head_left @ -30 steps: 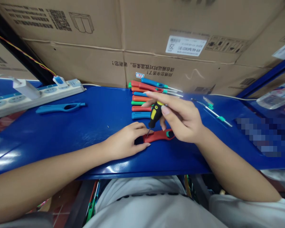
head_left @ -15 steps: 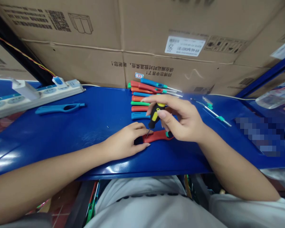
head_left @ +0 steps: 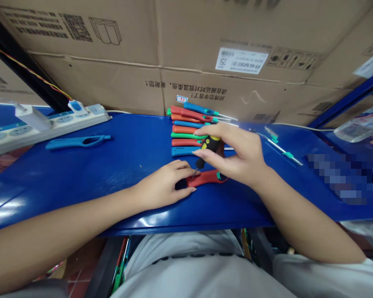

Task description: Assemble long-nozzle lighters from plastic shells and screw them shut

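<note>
A red long-neck lighter body (head_left: pixel 207 177) with a small green part lies on the blue tabletop. My left hand (head_left: pixel 165 182) grips its left end between thumb and fingers. In my right hand (head_left: pixel 236 155) is a short black-and-yellow screwdriver (head_left: pixel 210 145), its handle between thumb and fingers. The screwdriver leans to the right, and its tip meets the left end of the red body; whether a screw is under it I cannot make out. Just behind, several red, blue, orange and green lighters (head_left: pixel 185 129) lie side by side, partly covered by my right hand.
A blue lighter casing (head_left: pixel 78 142) lies at left, before a white power strip (head_left: pixel 54 124). A metal lighter tube (head_left: pixel 282 150) with green parts lies at right. Cardboard boxes (head_left: pixel 118 82) stand along the back. A clear plastic bottle (head_left: pixel 351 128) is at far right.
My right hand has turned about the screwdriver's handle, its fingers spread a bit wider around it, and the handle leans further right. My left hand and the red lighter body have stayed put.
</note>
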Demonstrator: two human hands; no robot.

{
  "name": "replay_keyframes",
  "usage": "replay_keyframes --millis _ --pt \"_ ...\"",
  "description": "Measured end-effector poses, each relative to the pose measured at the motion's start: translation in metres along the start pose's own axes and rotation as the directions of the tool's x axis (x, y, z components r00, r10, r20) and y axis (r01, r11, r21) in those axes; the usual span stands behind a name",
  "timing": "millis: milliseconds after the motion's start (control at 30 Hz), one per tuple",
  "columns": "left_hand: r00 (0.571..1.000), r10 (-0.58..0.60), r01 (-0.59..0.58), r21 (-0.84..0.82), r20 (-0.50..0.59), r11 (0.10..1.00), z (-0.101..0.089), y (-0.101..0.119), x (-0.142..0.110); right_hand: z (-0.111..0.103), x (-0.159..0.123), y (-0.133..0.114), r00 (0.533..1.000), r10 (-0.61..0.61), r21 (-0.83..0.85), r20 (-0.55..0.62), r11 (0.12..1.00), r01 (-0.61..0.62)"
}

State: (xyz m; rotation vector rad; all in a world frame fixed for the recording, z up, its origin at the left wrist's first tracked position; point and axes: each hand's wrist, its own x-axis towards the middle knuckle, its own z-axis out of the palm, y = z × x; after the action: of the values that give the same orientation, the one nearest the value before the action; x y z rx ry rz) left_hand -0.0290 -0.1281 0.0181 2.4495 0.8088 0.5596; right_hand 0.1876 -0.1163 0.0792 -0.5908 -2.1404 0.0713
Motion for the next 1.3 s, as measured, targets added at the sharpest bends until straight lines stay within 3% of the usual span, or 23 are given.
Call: replay_keyframes --millis 100,233,300,433,500,700,833,900,1100,1167,1300 --pt "1.000 0.000 0.000 0.002 -0.001 1.000 0.000 0.000 0.000 0.002 -0.001 0.000 0.997 -0.070 -0.051 -0.025 0.996 0.069" --pt "1.000 0.007 -0.007 -0.007 -0.010 1.000 -0.001 0.001 0.000 0.006 0.000 -0.001 0.982 0.158 0.219 0.105 0.959 -0.178" --pt "1.000 0.004 -0.004 -0.007 -0.011 1.000 -0.001 0.001 0.000 0.007 -0.001 0.002 0.971 0.190 0.253 0.145 0.942 -0.222" --pt "1.000 -0.003 0.003 0.009 -0.002 1.000 0.000 0.000 0.000 0.006 -0.004 0.006 0.999 0.031 0.011 -0.023 0.999 -0.031" --pt "1.000 0.003 -0.003 0.011 -0.007 1.000 0.000 0.000 0.000 0.006 -0.005 0.003 0.997 -0.061 -0.060 -0.039 0.996 0.059" --pt "1.000 0.011 -0.011 0.017 -0.008 1.000 0.000 0.000 0.000 0.004 -0.002 -0.006 0.989 0.070 0.207 0.128 0.974 -0.096" --pt "1.000 0.003 -0.003 0.016 -0.011 1.000 0.002 -0.002 -0.001 0.005 -0.002 0.000 0.994 -0.104 -0.026 -0.041 0.994 0.103" --pt "1.000 -0.004 0.005 0.018 -0.021 1.000 0.002 -0.002 -0.001 0.005 -0.003 0.001 0.987 -0.154 -0.096 -0.055 0.984 0.148" --pt "1.000 0.002 -0.001 0.008 -0.012 1.000 0.000 0.000 0.000 0.008 -0.002 -0.005 0.985 0.085 0.242 0.151 0.963 -0.120" --pt "1.000 0.003 -0.002 0.015 -0.019 1.000 0.001 -0.001 -0.001 0.008 -0.003 -0.004 0.991 0.059 0.206 0.122 0.975 -0.083" --pt "1.000 0.002 -0.001 0.022 -0.030 1.000 0.002 -0.002 -0.002 0.007 -0.005 0.000 0.992 -0.126 -0.072 -0.031 0.990 0.124"
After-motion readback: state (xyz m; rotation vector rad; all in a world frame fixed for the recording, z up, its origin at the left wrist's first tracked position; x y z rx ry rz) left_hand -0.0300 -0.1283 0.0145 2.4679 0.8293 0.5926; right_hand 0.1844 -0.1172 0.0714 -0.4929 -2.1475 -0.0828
